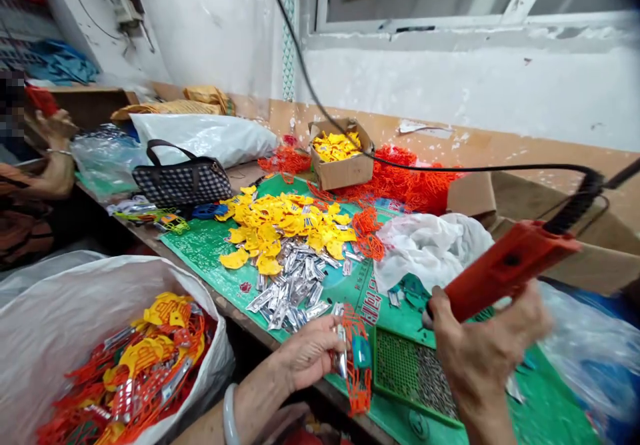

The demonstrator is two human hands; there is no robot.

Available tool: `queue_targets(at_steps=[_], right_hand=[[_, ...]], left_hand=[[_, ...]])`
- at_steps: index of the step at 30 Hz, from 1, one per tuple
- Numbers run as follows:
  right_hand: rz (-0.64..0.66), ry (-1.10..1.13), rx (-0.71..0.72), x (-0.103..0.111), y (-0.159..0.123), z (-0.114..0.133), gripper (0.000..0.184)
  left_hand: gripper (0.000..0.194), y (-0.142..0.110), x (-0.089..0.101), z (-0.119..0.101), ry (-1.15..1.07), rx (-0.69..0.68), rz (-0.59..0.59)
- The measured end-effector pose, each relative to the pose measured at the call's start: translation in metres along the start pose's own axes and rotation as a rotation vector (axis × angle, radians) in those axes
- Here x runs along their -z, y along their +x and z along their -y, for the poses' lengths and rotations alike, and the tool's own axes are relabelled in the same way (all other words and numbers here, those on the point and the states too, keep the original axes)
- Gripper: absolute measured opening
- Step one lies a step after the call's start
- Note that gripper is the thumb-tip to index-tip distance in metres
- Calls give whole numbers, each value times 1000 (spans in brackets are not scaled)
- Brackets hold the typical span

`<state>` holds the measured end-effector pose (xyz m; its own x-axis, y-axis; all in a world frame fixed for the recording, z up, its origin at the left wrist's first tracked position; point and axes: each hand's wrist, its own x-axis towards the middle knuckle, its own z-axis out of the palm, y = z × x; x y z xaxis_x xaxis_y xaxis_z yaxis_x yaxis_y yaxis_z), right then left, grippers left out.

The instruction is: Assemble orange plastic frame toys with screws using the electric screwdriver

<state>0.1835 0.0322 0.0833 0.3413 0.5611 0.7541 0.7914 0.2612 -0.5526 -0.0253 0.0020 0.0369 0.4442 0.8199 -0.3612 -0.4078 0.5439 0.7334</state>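
Note:
My left hand (311,353), with a pale bangle at the wrist, pinches a shiny silver strip (341,355) together with an orange plastic net piece (359,395) that carries a teal part. A red electric screwdriver (505,271) is gripped in my right hand (493,345), its tip pointing left and down, apart from the held pieces. Below that tip sits a green tray (377,365) with small metal screws (434,375) in its right part. Beyond my left hand lie loose silver strips (295,285) and a heap of yellow plastic pieces (280,221).
A white sack (210,298) of orange and yellow pieces stands at the left. Farther back are a checked bag (183,181), a cardboard box (345,173) and orange netting (410,185). A black cable (480,166) hangs across. Another person's hand (57,128) shows at far left.

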Motion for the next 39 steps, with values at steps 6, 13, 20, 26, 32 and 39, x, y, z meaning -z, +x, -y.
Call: queue_targets(at_steps=[6, 13, 20, 26, 32, 39], right_hand=[[313, -8, 429, -52, -16, 11, 47], [930, -118, 225, -184, 0, 15, 25], [1025, -82, 33, -213, -10, 18, 33], [1033, 156, -129, -163, -2, 10, 25], [1291, 768, -449, -64, 3, 15, 48], [1147, 461, -250, -50, -23, 19, 43]], left_hand=[[31, 0, 6, 2, -238, -52, 34], [20, 3, 15, 9, -255, -75, -105], [25, 1, 23, 6, -265, -88, -161], [24, 12, 25, 8, -234, -121, -190], [32, 12, 13, -10, -213, -194, -258], [32, 10, -11, -5, -190, -214, -104]])
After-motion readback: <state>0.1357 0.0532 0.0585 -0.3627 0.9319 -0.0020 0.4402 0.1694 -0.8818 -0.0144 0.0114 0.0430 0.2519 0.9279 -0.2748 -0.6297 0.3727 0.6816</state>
